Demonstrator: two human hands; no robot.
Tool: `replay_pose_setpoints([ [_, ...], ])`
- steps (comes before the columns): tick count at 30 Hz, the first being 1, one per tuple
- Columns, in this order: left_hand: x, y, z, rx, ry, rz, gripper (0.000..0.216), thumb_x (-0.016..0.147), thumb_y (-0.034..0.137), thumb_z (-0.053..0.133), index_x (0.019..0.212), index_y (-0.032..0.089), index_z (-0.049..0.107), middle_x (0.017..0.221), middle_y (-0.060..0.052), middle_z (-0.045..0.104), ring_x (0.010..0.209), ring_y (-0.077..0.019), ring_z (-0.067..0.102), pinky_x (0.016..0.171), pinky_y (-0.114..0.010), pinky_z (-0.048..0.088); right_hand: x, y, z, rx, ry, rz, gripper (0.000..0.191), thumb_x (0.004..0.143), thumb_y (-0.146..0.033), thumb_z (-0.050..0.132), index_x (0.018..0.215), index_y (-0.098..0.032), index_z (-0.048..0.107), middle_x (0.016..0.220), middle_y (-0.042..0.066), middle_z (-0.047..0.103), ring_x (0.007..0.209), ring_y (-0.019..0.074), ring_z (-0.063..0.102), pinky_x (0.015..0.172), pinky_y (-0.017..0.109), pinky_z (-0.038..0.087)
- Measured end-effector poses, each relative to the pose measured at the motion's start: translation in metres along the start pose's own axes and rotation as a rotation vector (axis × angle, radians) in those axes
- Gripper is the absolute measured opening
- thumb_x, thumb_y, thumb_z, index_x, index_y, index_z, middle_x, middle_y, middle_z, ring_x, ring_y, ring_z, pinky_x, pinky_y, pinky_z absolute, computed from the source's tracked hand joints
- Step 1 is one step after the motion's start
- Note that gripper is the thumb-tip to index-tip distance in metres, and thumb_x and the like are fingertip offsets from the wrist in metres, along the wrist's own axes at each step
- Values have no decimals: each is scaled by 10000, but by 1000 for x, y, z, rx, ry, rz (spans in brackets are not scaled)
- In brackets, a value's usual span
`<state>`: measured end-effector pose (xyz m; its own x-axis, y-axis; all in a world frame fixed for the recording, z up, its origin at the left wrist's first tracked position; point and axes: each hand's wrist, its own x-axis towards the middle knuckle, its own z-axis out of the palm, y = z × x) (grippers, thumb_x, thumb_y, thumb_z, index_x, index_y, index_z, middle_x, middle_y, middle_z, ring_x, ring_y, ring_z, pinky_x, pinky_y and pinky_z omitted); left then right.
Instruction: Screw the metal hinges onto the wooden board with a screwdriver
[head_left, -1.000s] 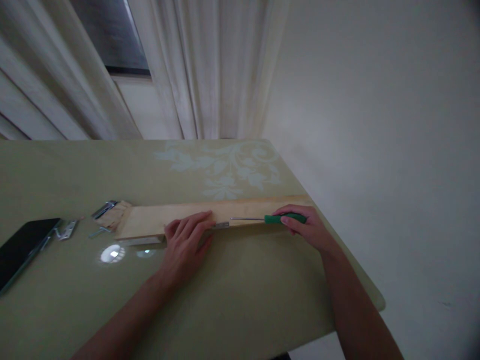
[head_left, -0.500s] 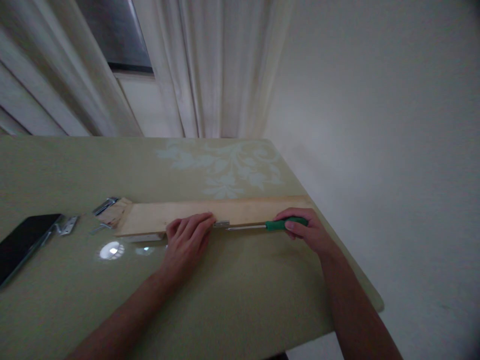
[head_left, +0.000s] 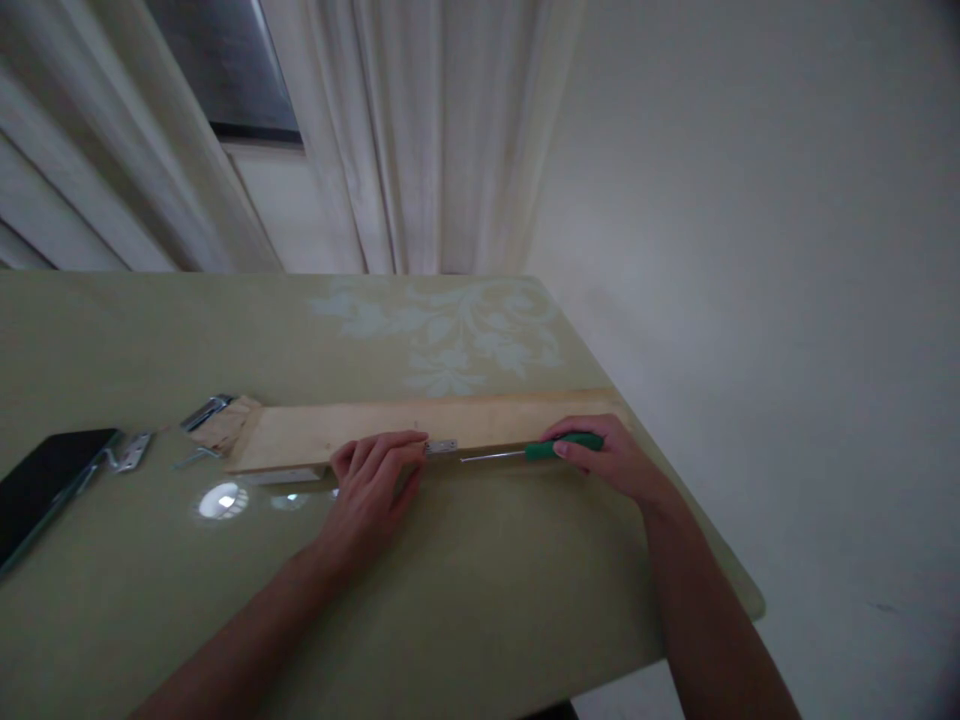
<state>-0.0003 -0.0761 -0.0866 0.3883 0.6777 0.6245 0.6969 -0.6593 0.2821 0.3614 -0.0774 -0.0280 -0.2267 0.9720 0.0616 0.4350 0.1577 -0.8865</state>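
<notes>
A long pale wooden board (head_left: 420, 425) lies across the green table (head_left: 450, 580). My left hand (head_left: 371, 485) rests on the board's near edge, fingers curled beside a small metal hinge (head_left: 441, 447) at that edge. My right hand (head_left: 611, 460) is closed round the green handle of a screwdriver (head_left: 559, 449). Its thin shaft lies along the board's near edge and points left toward the hinge, the tip a little short of it.
Left of the board lie loose metal hinges (head_left: 206, 412) and another (head_left: 133, 452), and a dark phone (head_left: 41, 485) at the table's left edge. Curtains (head_left: 405, 130) hang behind the table. The table's right edge (head_left: 720, 560) runs close to my right forearm.
The screwdriver has come down from the board's top face to its near edge, and its tip has drawn back a little from the hinge. My left hand has barely moved.
</notes>
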Motion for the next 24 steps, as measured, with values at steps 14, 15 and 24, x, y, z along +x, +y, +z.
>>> replay_pose_setpoints([
  [14,0,0,1,157,-19,-30,357,1069,208,575,1424,228,539,1388,-129,715,1214,-303,631,1004,-449,404,0,-2,5,73,4,25,250,869,-444,813,931,-204,849,671,8,677,525,107,518,466,224,361],
  [15,0,1,1,160,-18,-31,348,1070,208,575,1416,232,546,1383,-126,719,1210,-303,634,999,-447,404,1,-2,6,74,-1,27,252,866,-443,815,934,-204,852,683,12,685,536,109,530,477,224,373],
  [24,1,1,-1,114,-34,-27,310,1045,179,613,1346,253,618,1373,-95,731,1201,-304,625,980,-457,402,-6,-2,2,137,36,48,341,875,-508,760,962,-187,835,526,-39,541,460,98,438,441,225,304],
])
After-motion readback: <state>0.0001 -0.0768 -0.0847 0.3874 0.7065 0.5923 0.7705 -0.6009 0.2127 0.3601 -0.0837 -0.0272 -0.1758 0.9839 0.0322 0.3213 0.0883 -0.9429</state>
